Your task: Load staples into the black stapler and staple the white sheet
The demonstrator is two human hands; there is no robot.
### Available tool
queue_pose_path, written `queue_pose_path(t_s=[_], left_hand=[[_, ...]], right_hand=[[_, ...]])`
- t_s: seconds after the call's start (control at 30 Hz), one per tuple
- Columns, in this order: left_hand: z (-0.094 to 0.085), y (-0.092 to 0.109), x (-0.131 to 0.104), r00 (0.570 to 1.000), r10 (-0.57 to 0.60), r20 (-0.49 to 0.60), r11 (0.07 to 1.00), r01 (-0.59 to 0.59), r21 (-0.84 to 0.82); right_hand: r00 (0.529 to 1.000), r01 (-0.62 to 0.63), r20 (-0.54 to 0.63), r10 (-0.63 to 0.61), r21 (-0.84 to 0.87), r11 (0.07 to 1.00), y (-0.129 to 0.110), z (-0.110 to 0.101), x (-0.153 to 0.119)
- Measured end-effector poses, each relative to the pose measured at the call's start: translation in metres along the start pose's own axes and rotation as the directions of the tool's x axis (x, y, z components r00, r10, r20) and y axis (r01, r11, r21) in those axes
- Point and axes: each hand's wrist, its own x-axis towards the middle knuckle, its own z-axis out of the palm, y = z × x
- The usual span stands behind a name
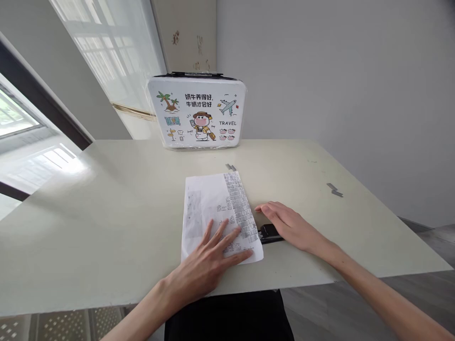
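Note:
A printed white paper stack (pixel 208 199) lies on the table, its right edge covered by rows of silvery staples. My left hand (pixel 209 260) rests on the lower part of the paper with its fingers spread. Beside the paper's lower right edge is a black stapler (pixel 270 233), its front end at the paper. My right hand (pixel 289 225) lies over the stapler's right part, palm down, fingers extended to the left; the hand hides much of the stapler.
On the pale table (pixel 124 213), a white cartoon-printed case (pixel 199 113) stands upright at the back. Small grey staple strips (pixel 231 167) lie behind the paper, and more strips (pixel 334 190) lie at the right. A grey wall (pixel 337 71) rises behind.

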Motion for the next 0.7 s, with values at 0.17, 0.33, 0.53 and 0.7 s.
queue_pose_path(t_s=[0.17,0.33,0.53,0.7], left_hand=[[-0.001,-0.003,-0.004,1.0,-0.006,-0.002,1.0,0.006,0.011],[0.0,0.005,0.0,1.0,-0.021,-0.003,1.0,0.021,0.023],[0.009,0.017,0.011,0.999,-0.036,-0.006,0.998,0.037,0.059],[0.011,0.016,0.01,1.0,-0.024,-0.016,0.996,0.026,0.08]], right_hand=[[1.0,-0.002,0.007,0.002,-0.018,1.0,-0.002,0.0,0.0],[1.0,-0.018,0.022,0.019,-0.048,0.999,-0.007,-0.001,-0.001],[1.0,-0.017,0.021,0.019,-0.054,0.998,-0.004,0.0,-0.002],[1.0,0.005,0.008,-0.005,-0.062,0.998,-0.002,0.001,-0.001]])
